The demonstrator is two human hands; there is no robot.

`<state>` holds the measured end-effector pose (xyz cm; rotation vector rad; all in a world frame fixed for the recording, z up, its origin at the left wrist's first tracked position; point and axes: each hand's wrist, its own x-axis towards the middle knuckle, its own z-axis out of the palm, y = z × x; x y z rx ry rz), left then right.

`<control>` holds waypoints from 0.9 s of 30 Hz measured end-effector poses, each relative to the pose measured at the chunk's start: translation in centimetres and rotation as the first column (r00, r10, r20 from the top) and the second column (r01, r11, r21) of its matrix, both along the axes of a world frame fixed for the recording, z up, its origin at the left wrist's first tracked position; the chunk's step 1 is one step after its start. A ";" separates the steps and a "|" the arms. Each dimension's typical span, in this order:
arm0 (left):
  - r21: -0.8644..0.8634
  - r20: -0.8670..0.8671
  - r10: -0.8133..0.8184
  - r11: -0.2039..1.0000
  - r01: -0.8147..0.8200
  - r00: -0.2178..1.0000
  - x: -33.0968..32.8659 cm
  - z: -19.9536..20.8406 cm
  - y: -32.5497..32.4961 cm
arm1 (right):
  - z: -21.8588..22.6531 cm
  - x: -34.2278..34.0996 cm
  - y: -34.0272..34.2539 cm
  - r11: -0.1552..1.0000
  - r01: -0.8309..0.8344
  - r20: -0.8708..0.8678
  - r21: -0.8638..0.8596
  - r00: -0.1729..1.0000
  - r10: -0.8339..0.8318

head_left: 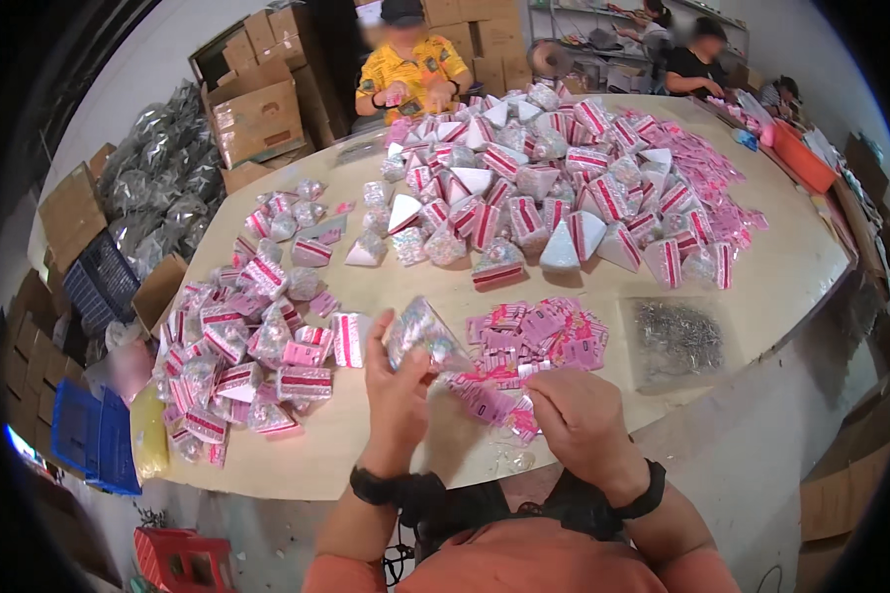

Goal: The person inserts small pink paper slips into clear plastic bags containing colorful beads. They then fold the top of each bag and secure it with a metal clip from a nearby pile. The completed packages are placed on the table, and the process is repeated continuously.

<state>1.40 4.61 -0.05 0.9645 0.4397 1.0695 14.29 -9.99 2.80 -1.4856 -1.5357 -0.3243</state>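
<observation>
My left hand (398, 400) is closed round a shiny, wedge-shaped toy cake slice (425, 331) in clear wrapping, held above the table. To its right, my right hand (583, 420) is closed in a pinch; whatever lies between its fingertips is too small to make out. Pink printed cards (544, 331) lie in a loose heap just beyond the right hand, some of them between both hands. A clear shallow tray (631, 381) with many small metal pins stands to the right of the cards. Thin clear bits (512, 460) lie near the table's front edge.
Wrapped wedges with pink bands form a big pile (524, 212) at the far side and a smaller pile (232, 346) at left. A person in yellow (415, 74) sits opposite. An orange basin (803, 158) is at far right, blue crates (94, 435) at left, a red stool (183, 558) below.
</observation>
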 end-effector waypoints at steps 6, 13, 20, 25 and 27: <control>-0.032 0.149 -0.101 0.994 0.107 0.984 -2.6 -0.3 -2.8 | 1.6 -1.9 0.3 0.994 -0.084 0.002 -0.074 0.996 0.084; -0.119 0.255 -0.116 0.981 0.150 0.960 -3.1 0.7 -4.8 | 2.0 -3.4 1.3 0.988 -0.151 0.094 -0.021 0.984 0.152; -0.142 0.288 -0.126 0.975 0.172 0.949 -3.2 0.6 -5.0 | 2.5 -4.3 1.6 0.987 -0.141 0.122 -0.072 0.981 0.149; -0.098 0.252 -0.100 0.987 0.128 0.963 -3.1 0.8 -5.2 | 2.4 -4.3 1.9 0.988 -0.130 0.135 -0.080 0.981 0.140; -0.061 0.188 -0.085 0.993 0.098 0.978 -3.1 0.6 -5.2 | 2.3 -4.3 2.0 0.989 -0.126 0.140 -0.077 0.981 0.136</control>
